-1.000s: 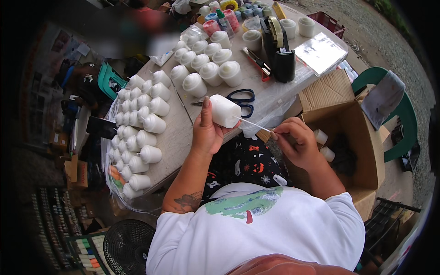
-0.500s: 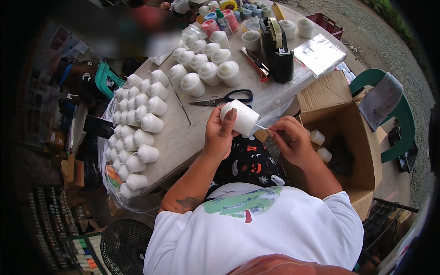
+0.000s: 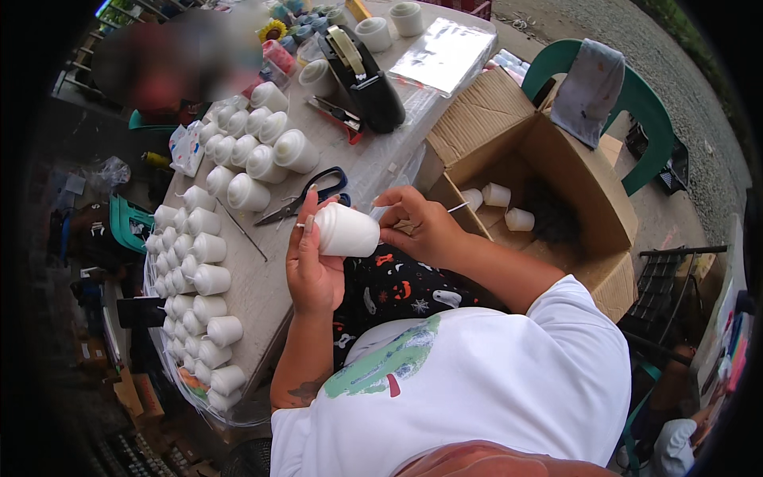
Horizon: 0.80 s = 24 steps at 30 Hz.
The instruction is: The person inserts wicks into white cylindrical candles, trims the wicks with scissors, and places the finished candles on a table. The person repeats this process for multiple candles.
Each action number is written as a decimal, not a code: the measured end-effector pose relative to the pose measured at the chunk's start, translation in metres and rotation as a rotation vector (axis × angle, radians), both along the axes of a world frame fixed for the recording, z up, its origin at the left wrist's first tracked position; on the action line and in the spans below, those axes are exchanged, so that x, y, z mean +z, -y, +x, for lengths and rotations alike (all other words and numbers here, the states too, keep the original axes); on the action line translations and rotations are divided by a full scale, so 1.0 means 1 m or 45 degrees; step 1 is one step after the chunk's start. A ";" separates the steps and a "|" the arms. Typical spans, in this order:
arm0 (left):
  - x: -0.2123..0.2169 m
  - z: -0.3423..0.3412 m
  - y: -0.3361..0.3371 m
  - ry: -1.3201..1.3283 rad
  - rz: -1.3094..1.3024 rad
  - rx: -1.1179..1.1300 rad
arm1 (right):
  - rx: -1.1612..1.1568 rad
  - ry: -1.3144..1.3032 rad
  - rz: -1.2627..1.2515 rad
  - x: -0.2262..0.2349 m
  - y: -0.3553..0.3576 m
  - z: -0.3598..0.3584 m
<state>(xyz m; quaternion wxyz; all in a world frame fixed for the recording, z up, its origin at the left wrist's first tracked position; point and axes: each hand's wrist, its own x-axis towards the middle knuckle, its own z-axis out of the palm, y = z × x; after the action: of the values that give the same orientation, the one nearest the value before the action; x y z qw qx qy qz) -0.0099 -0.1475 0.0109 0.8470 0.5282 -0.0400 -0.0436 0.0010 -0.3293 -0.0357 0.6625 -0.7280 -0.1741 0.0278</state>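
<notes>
A white votive-shaped candle (image 3: 347, 230) lies on its side in my left hand (image 3: 312, 274), fingers and thumb around its wider end. A short wick stub (image 3: 300, 226) shows there, next to my fingertips. My right hand (image 3: 423, 229) has its fingers bent and closed at the candle's narrower end; what they pinch is hidden. A thin white strand (image 3: 458, 207) shows just beyond its knuckles, and I cannot tell whether it is in that hand. Dark-handled scissors (image 3: 306, 195) lie behind the candle on the table (image 3: 258, 274), with a thin rod (image 3: 245, 232) to their left.
Rows of white candles (image 3: 211, 280) fill the table's left side. A black tape dispenser (image 3: 369, 83), a red-and-black hand tool (image 3: 337, 118) and clear plastic sheets (image 3: 442, 56) stand or lie farther back. On the right are an open cardboard box (image 3: 592, 179) holding several candles and a green chair (image 3: 636, 135).
My view has shifted right. My right hand has moved up against the candle's narrower end, where it pinched a wick away from it before. The left fingers have shifted, baring a wick stub.
</notes>
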 end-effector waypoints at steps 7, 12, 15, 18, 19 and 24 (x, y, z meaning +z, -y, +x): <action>0.016 0.016 0.015 0.427 0.257 -0.193 | -0.076 0.369 -0.070 0.014 0.011 0.000; 0.043 0.029 0.032 0.607 0.385 -0.236 | -0.501 0.304 -0.354 0.013 0.074 0.015; 0.046 0.034 0.034 0.633 0.294 -0.208 | -0.771 0.125 -0.529 -0.024 0.125 0.021; 0.041 0.036 0.024 0.635 0.241 -0.167 | -1.084 0.275 -0.761 -0.072 0.161 0.015; 0.036 0.036 0.021 0.617 0.296 -0.150 | -1.151 0.352 -0.792 -0.078 0.166 0.013; 0.023 0.029 0.008 0.531 0.593 -0.060 | -0.889 0.349 -0.944 -0.124 0.147 0.024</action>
<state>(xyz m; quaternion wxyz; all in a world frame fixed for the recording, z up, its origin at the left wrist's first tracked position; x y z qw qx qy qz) 0.0191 -0.1559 0.0344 0.6756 0.7045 -0.2140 0.0381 0.0252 -0.4764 -0.1601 0.3016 -0.9251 0.0153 -0.2302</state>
